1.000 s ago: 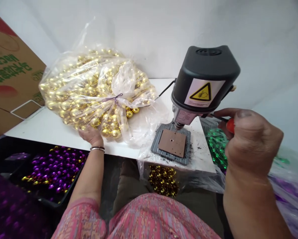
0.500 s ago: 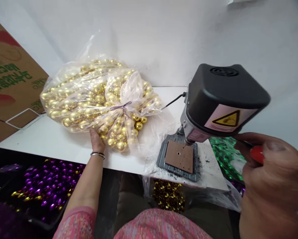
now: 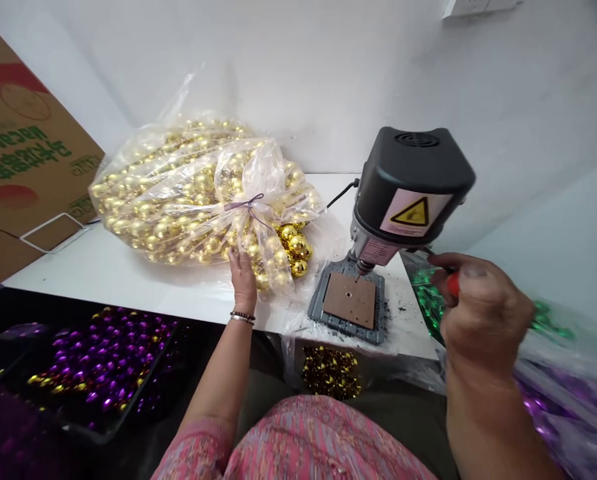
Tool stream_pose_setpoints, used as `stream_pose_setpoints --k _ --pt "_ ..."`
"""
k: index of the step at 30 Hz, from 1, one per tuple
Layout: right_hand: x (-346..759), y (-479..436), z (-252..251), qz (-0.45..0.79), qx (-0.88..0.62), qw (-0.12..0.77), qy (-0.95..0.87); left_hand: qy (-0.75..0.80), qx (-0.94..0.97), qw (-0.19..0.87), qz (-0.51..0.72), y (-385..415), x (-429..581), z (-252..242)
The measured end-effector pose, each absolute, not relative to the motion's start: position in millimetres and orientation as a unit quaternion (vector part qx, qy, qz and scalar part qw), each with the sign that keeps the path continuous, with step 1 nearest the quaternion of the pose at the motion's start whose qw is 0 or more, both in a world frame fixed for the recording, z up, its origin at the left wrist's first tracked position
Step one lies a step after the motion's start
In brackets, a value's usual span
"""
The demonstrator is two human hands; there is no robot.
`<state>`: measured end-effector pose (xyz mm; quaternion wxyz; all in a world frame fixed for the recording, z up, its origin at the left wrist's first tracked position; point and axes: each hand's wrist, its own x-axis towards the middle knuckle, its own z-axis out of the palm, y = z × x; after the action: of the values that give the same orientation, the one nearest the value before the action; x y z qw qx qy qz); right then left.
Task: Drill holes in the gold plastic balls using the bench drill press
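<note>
Left of the frame's centre, on the table (image 3: 93,270), the bag of gold beads (image 3: 178,213) is being touched by the left hand (image 3: 243,283), which is being held extended, nothing being gripped; at the frame's right, the red knob (image 3: 453,285) of the black drill press (image 3: 413,187) is being grasped by the curled right hand (image 3: 486,303).

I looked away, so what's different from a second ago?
The left hand moved right along the front of the bag, nearer its purple tie. More shiny gold balls show just right of the tie. The right hand still holds the red-knobbed lever on the drill.
</note>
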<state>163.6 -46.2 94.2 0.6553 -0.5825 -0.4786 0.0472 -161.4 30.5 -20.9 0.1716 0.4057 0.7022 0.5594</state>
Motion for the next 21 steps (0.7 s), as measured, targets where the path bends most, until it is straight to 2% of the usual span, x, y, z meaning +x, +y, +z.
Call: stream_pose_setpoints --k 4,10,15,21 --pt "163.1 -48.8 100.7 0.120 -0.545 0.663 -0.499 0.707 0.440 0.135 0.537 12.7 -148.5 -37.1" --pt "161.3 -50.9 109.5 0.111 -0.537 0.631 -0.548 0.763 0.359 0.146 0.518 -4.5 -146.1 -61.2" --pt "160.7 -47.3 108.6 0.126 -0.533 0.628 -0.553 0.761 0.340 0.172 0.525 3.5 -148.1 -55.7" --pt "157.2 -48.1 109.8 0.108 -0.529 0.643 -0.544 0.768 0.291 0.136 0.554 -3.5 -144.6 -46.6"
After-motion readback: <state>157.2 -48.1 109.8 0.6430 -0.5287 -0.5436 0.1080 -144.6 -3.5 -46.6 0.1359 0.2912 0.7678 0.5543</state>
